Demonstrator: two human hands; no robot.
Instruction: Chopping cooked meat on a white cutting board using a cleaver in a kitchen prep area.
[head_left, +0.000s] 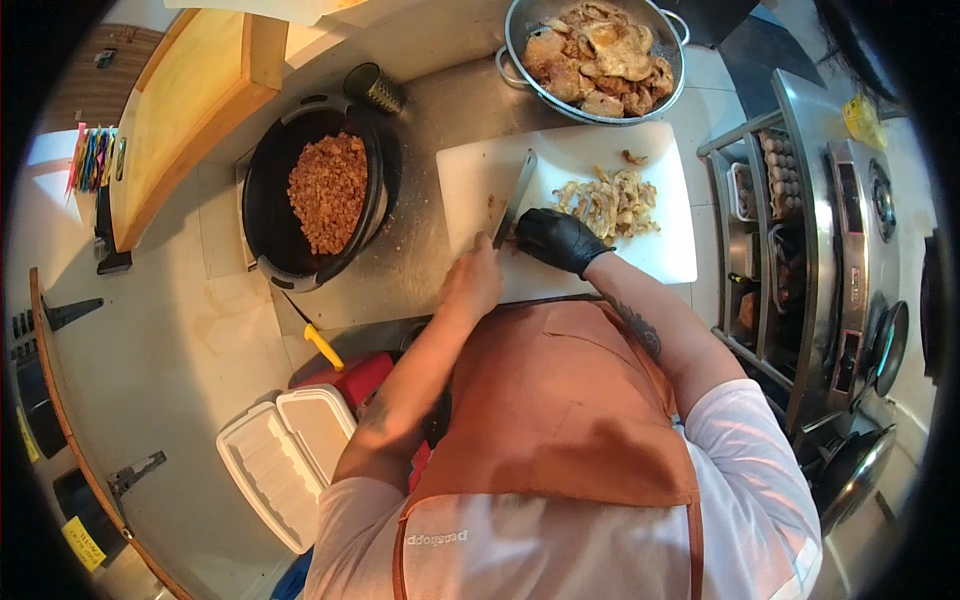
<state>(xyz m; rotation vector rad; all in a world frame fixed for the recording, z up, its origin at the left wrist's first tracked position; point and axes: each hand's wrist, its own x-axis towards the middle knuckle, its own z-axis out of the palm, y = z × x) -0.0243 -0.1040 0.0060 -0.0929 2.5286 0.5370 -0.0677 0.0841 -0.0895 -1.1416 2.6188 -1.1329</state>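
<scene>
My left hand (472, 277), bare, grips a knife (518, 191) whose blade points away from me over a white cutting board (480, 169). My right hand (559, 240), in a black glove, rests on the board just right of the blade with its fingers curled. Small brown bits lie by the fingertips; what is under the fingers is hidden. Beyond the glove is a pile of sliced cooked meat (619, 202), with one loose piece (634, 157) behind it.
A colander (510, 37) of browned meat pieces stands behind the board. To the left are a black tub (262, 195) holding chopped meat (328, 193) and a metal grater-like cylinder (373, 88). A yellow-handled knife (322, 346) lies near an open white container (262, 480). A stove (855, 262) stands right.
</scene>
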